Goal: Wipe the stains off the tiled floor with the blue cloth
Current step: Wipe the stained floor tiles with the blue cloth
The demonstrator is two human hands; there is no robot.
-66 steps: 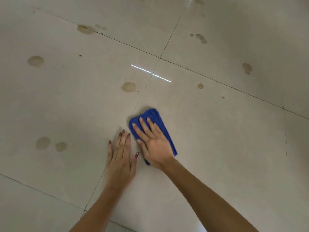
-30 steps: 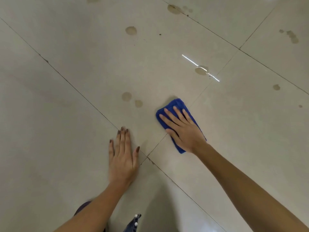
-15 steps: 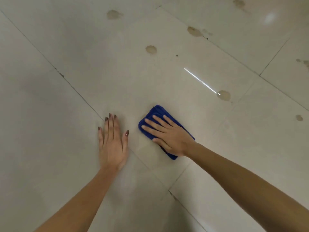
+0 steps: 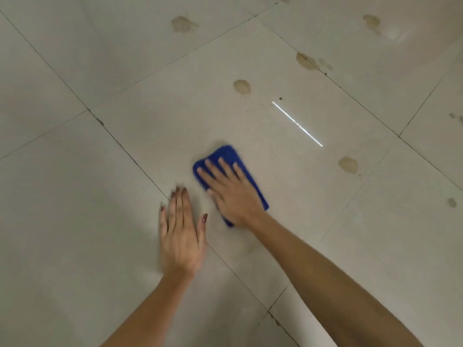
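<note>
Since a moment ago we've slid the blue cloth forward under our flat, spread right hand, left hand splayed open on the tile for balance.

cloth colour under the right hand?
Solid blue, no pattern. The cloth shows best in the head view, pressed flat under the right hand.

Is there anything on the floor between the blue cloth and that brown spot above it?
No. In the head view, only bare tile lies between the blue cloth and the brown stain.
</note>
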